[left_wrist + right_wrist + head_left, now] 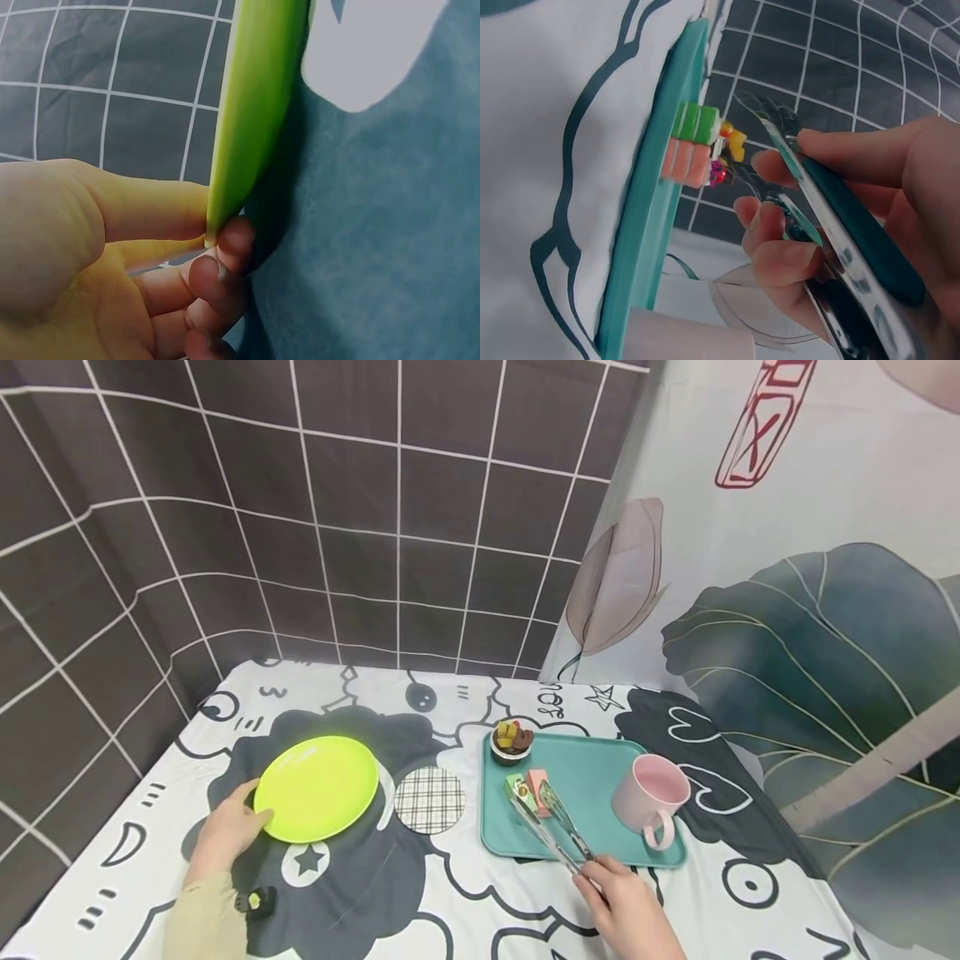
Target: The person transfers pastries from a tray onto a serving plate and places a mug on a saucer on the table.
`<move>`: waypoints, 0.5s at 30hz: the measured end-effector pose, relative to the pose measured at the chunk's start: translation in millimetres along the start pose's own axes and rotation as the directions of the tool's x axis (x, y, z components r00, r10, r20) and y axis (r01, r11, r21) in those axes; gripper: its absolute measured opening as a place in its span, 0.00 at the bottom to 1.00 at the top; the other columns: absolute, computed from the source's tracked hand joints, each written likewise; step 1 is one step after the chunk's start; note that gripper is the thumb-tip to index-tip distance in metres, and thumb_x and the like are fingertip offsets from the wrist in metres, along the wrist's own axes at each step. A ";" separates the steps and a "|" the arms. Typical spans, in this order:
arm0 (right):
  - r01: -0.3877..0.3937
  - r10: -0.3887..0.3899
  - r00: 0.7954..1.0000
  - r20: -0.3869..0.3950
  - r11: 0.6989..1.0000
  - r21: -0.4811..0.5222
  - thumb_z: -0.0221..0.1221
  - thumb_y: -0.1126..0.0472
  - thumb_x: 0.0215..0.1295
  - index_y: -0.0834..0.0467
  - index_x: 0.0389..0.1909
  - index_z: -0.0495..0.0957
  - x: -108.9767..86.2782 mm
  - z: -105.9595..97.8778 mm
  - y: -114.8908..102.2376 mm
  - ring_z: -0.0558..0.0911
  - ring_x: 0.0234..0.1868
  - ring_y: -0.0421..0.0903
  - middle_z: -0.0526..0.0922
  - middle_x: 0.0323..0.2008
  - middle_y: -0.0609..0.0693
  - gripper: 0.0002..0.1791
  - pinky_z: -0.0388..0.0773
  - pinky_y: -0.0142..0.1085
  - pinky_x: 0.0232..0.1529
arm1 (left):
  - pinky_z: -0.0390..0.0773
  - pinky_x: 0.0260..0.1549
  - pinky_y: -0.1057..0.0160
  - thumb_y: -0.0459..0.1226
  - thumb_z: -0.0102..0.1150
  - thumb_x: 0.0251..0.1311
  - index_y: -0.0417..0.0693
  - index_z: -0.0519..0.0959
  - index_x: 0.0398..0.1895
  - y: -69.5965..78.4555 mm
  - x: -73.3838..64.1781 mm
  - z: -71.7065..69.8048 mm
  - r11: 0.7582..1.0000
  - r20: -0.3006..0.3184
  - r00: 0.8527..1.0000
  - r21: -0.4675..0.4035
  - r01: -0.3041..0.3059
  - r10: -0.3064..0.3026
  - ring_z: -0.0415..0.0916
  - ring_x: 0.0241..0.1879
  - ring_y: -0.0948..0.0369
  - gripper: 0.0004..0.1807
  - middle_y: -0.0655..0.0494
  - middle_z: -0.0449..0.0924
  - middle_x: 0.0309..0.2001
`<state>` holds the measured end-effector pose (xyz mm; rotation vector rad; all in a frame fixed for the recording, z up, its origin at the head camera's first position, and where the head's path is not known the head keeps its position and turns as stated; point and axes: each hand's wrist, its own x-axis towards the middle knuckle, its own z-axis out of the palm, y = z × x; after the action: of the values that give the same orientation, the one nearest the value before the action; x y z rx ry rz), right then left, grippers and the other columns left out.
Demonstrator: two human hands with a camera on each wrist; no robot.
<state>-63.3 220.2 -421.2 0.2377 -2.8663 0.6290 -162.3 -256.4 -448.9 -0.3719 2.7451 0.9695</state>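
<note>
My left hand pinches the left rim of a lime-green plate, thumb on top and fingertips beneath; in the left wrist view the plate appears edge-on. My right hand holds metal tongs, their arms apart. The tips hover around two small toy cake slices, one green and one pink, side by side on a teal tray. In the right wrist view, the tongs' tips stand apart from the green slice and pink slice.
A chocolate cupcake with toppings sits in the tray's back left corner. The pink mug stands at its right end. A round checked coaster lies between plate and tray. Dark gridded cloth hangs behind the table.
</note>
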 end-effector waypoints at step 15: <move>-0.070 0.073 0.996 0.051 0.996 -0.064 0.66 0.63 0.57 0.49 0.23 0.80 3.2 0.1 -5.3 0.72 0.24 0.33 0.75 0.24 0.40 0.07 0.71 0.32 0.28 | 0.72 0.38 0.49 0.40 0.47 0.66 0.29 0.49 0.71 -1.5 1.9 -0.3 1.000 0.026 1.000 -0.022 0.009 -0.008 0.72 0.37 0.48 0.36 0.30 0.73 0.44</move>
<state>-65.3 215.0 -418.5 0.1454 -2.9519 0.5529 -163.7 -258.0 -450.0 -0.3712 2.7095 0.9961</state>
